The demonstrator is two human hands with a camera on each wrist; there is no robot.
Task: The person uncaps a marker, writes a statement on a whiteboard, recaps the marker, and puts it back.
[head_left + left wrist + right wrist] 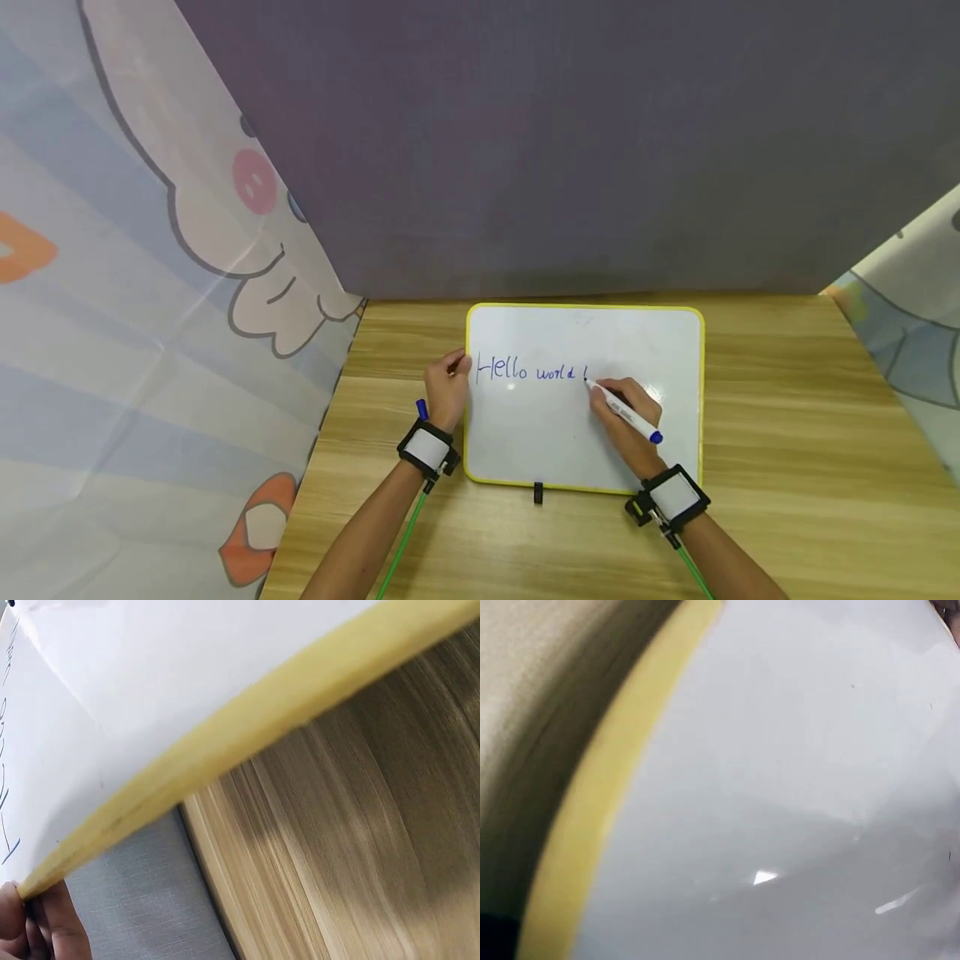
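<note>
A whiteboard [540, 442] with a yellow rim fills the middle of the head view. Blue handwriting on it reads "Hello world" [501, 368], followed by an upright stroke. My left hand [448, 392] pinches the board's left rim; in the left wrist view its thumb [10, 911] lies on the face, with fingers behind the edge. A white marker [622, 411] with a blue end is gripped in my right hand [628, 417], its tip at the bottom of that stroke. In the right wrist view the board's face [780, 750] shows, with only a sliver of the hand.
The board is over a wood-grain table [772, 433]. A small blue cap [422, 409] shows beside my left wrist. A small black piece [537, 492] sits at the board's lower rim. Behind stands a grey panel [570, 167], and a cartoon-printed sheet [135, 375] hangs at the left.
</note>
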